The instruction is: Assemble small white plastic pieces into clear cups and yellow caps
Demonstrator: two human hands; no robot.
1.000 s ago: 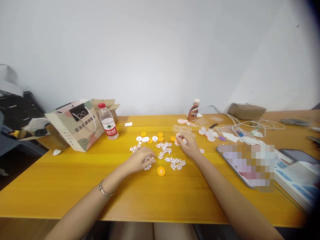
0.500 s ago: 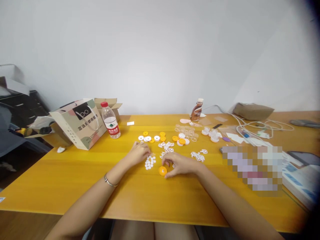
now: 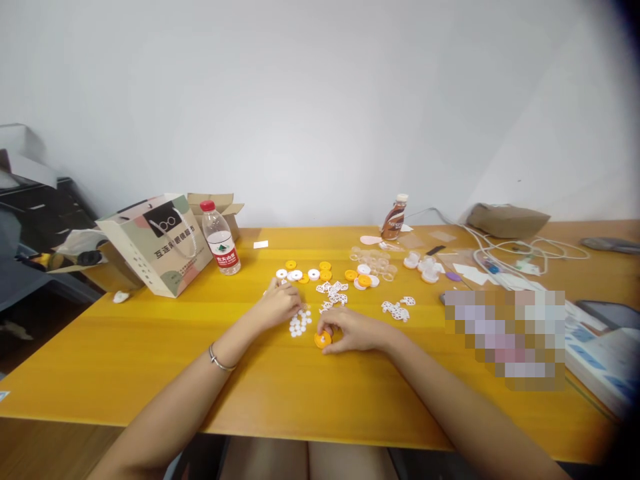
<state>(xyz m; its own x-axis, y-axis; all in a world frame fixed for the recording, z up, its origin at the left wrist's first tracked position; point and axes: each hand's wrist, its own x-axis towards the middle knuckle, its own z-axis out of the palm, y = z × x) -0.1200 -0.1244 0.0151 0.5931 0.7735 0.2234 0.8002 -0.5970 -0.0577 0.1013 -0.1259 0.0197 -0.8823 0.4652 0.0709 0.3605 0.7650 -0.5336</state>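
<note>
My right hand (image 3: 345, 330) has its thumb and fingers on the edge of a round orange disc (image 3: 323, 340) with a small white piece at its centre; the disc lies on the table. My left hand (image 3: 280, 303) is closed, fingertips pinched down at the far side of a pile of small white round pieces (image 3: 299, 325). Whatever those fingertips may hold is hidden. Beyond the hands lie white openwork pieces (image 3: 333, 291). Farther back are white discs (image 3: 313, 274) with centre holes and more orange discs (image 3: 325, 266).
A paper bag (image 3: 170, 250) and a water bottle (image 3: 221, 240) stand at the left. Clear round parts (image 3: 383, 265) lie near a brown drink bottle (image 3: 395, 218). More openwork pieces (image 3: 396, 311) lie right of my right hand. White cables (image 3: 493, 250) and papers cover the right side.
My right hand has moved slightly left and closed its thumb and fingers onto the orange disc. My left hand stays nearly in place by the small white pieces.
</note>
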